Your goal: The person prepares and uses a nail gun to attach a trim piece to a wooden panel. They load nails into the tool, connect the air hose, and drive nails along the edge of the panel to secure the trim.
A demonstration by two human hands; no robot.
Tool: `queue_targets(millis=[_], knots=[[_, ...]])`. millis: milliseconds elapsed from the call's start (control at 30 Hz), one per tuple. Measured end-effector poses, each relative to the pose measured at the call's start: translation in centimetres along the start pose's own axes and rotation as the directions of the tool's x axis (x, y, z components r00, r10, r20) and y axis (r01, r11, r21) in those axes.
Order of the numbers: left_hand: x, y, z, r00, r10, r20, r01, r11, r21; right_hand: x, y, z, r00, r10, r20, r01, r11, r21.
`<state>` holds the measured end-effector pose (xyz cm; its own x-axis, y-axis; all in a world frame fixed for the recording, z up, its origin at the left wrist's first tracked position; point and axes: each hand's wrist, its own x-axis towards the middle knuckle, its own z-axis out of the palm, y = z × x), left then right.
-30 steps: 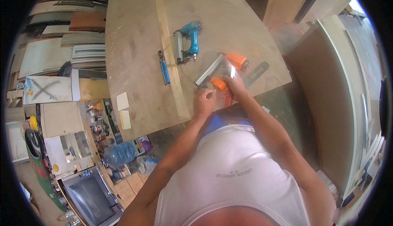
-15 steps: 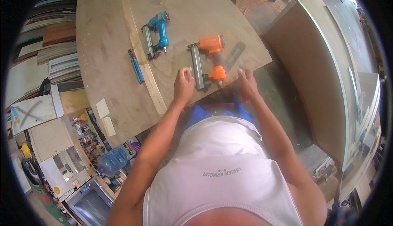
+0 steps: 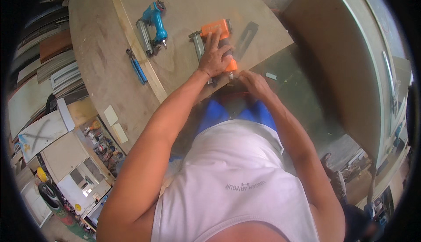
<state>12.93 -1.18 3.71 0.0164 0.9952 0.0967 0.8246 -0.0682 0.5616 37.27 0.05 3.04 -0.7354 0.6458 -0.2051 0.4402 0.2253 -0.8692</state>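
Observation:
An orange nail gun lies on its side on the wooden board of the worktable, near its front edge. My left hand is laid over its handle and magazine, holding it, with some fingers reaching up onto the orange body. Just right of the air fitting at the handle's end, my right hand is closed with its fingertips pinched. What those fingertips hold, if anything, is too small to make out. A teal nail gun lies farther left, untouched.
Blue-handled pincers lie beside a long wooden strip on the board. A dark slotted flat piece is right of the orange nail gun. A large upright panel stands at right; stacked boards line the left.
My left hand has moved up and right onto the orange nail gun. My right hand has come left and down toward its air fitting. The view has shifted somewhat.

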Motion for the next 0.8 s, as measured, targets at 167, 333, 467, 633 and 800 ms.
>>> queue_targets(millis=[167,333,467,633,800], knots=[[-3.4,0.1,-0.4,0.994,0.079,0.072,-0.077,0.996,-0.038,-1.3,1.1,3.1,0.993,-0.077,-0.088,0.076,0.997,-0.006],[-4.2,-0.2,-0.7,0.988,0.131,0.078,-0.131,0.991,0.004,-2.2,1.0,4.9,0.984,-0.17,-0.057,0.167,0.984,-0.06],[-4.2,-0.4,-0.5,0.983,0.172,0.06,-0.176,0.983,0.06,-1.8,1.8,6.9,0.945,-0.283,-0.164,0.259,0.953,-0.156],[-4.4,-0.4,0.0,0.984,0.175,0.033,-0.177,0.982,0.07,-1.7,1.6,7.0,0.905,-0.352,-0.238,0.3,0.926,-0.232],[-4.1,-0.7,0.6,0.974,0.227,-0.013,-0.226,0.972,0.063,-2.1,1.3,7.6,0.881,-0.332,-0.338,0.226,0.921,-0.317]])
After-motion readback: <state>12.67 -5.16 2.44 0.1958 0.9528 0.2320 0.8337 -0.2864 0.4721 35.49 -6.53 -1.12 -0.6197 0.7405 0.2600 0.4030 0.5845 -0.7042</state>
